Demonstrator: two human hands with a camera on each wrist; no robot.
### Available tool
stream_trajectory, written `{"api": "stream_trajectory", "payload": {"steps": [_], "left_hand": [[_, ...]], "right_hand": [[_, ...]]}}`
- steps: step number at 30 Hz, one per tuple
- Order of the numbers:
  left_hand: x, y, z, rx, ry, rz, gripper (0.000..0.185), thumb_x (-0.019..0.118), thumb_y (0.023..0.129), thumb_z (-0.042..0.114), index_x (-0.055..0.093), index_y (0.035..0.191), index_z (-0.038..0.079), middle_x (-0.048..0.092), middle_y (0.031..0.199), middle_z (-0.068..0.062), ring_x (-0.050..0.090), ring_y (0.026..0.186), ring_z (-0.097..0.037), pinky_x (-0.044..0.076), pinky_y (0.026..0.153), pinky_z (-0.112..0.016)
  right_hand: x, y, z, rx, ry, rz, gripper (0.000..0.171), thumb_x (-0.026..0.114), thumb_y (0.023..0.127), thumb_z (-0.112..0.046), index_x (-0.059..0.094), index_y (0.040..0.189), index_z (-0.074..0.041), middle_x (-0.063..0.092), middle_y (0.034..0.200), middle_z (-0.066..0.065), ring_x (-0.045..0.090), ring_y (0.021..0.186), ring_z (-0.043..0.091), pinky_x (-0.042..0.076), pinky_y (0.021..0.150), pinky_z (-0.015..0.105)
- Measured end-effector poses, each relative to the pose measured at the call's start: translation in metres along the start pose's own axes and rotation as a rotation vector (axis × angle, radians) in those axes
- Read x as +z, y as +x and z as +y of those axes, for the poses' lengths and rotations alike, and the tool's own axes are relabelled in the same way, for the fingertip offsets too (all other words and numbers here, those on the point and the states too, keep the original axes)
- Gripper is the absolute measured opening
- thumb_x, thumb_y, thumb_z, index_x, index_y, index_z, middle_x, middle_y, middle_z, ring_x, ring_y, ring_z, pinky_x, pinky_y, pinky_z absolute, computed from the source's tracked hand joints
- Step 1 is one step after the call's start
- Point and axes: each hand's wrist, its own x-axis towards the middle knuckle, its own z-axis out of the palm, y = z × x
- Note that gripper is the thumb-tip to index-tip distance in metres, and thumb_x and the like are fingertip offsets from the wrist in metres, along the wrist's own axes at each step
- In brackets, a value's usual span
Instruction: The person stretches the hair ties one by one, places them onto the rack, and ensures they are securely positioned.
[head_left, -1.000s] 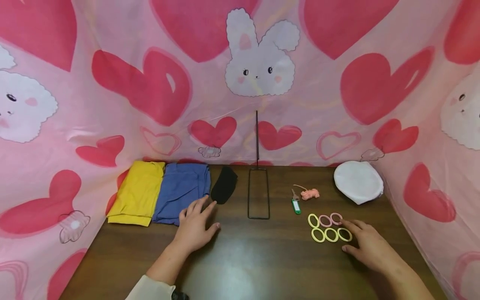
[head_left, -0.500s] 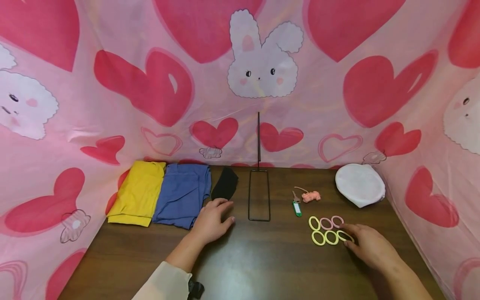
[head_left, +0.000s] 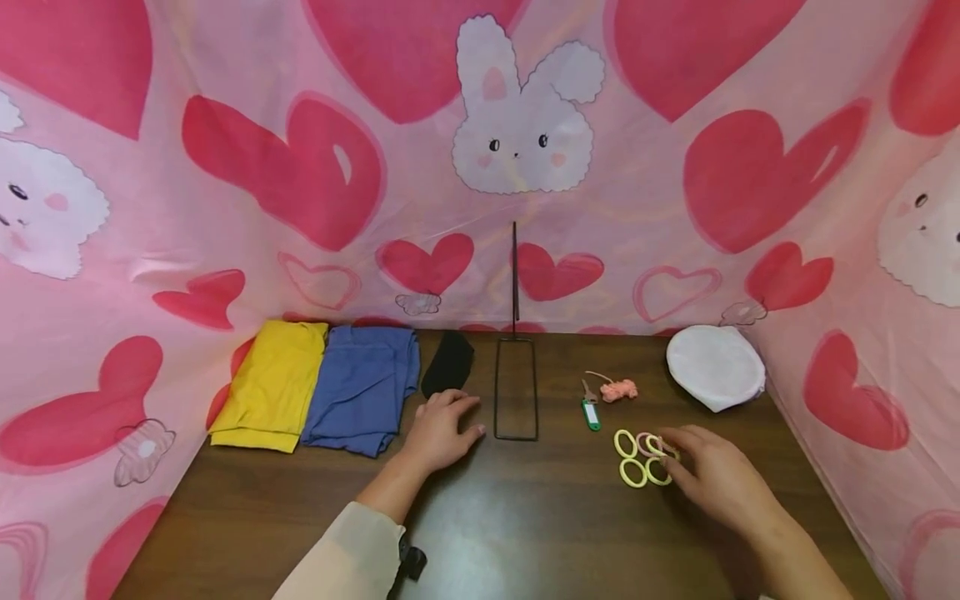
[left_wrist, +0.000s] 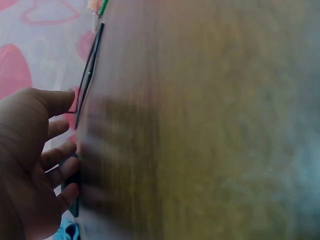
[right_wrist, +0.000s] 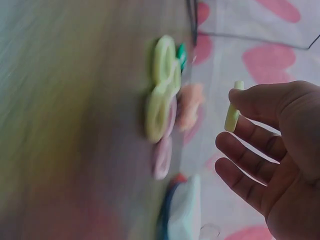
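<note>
My right hand (head_left: 720,479) pinches a pale yellow ring (right_wrist: 232,116) between thumb and index finger, above the other rings. The remaining fingers are spread and loosely bent. On the table below lie several pale yellow rings (right_wrist: 151,122) and pink rings (right_wrist: 161,161), partly covered by the hand in the head view. My left hand (head_left: 441,432) is low over the table with fingers relaxed and nothing in its grasp. Its fingertips are by the near end of a flat black cloth piece (head_left: 450,364), left of a black wire stand (head_left: 515,279) with a rectangular base.
A yellow folded cloth (head_left: 273,387) and a blue folded cloth (head_left: 360,387) lie at the left. Behind the rings are a key with a green tag (head_left: 591,414) and a small pink yarn bundle (head_left: 618,390). A white pouch (head_left: 715,367) sits back right. Printed fabric walls enclose the table.
My right hand has closed thumb and finger on the near right yellow ring, lifted it and moved left over the other rings. My left hand has shifted right, away from the blue cloth.
</note>
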Motion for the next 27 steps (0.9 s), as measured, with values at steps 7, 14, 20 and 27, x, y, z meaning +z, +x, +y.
{"api": "stream_trajectory", "payload": {"steps": [7, 14, 20, 27], "left_hand": [[0.004, 0.007, 0.003, -0.003, 0.054, -0.023, 0.054, 0.071, 0.095, 0.049, 0.066, 0.142, 0.022, 0.057, 0.143, -0.005, 0.049, 0.133, -0.031, 0.038, 0.101, -0.057], [0.008, 0.010, 0.010, -0.017, 0.062, -0.079, 0.063, 0.069, 0.095, 0.056, 0.059, 0.150, 0.027, 0.048, 0.154, -0.008, 0.042, 0.137, -0.035, 0.033, 0.100, -0.059], [0.013, 0.012, 0.011, -0.034, 0.095, -0.084, 0.065, 0.067, 0.095, 0.060, 0.056, 0.152, 0.031, 0.045, 0.156, -0.007, 0.039, 0.136, -0.036, 0.031, 0.099, -0.059], [0.018, 0.015, 0.015, -0.056, 0.112, -0.068, 0.063, 0.068, 0.094, 0.059, 0.056, 0.151, 0.036, 0.045, 0.156, -0.008, 0.038, 0.136, -0.038, 0.030, 0.099, -0.061]], "right_hand": [[0.000, 0.023, -0.032, -0.034, 0.086, 0.032, 0.038, 0.086, 0.081, -0.009, 0.076, 0.118, -0.009, 0.072, 0.108, -0.003, 0.069, 0.087, 0.012, 0.057, 0.074, 0.039], [0.002, 0.043, -0.055, -0.087, 0.152, 0.062, 0.040, 0.084, 0.083, -0.008, 0.075, 0.122, -0.009, 0.072, 0.116, 0.002, 0.065, 0.084, 0.011, 0.055, 0.070, 0.033], [-0.001, 0.059, -0.072, -0.158, 0.157, 0.133, 0.041, 0.085, 0.082, -0.009, 0.076, 0.122, -0.012, 0.073, 0.122, 0.003, 0.071, 0.103, 0.018, 0.056, 0.084, 0.042], [-0.003, 0.081, -0.095, -0.248, 0.213, 0.201, 0.037, 0.083, 0.083, -0.008, 0.076, 0.119, -0.011, 0.073, 0.115, -0.001, 0.071, 0.100, 0.018, 0.056, 0.086, 0.044]]}}
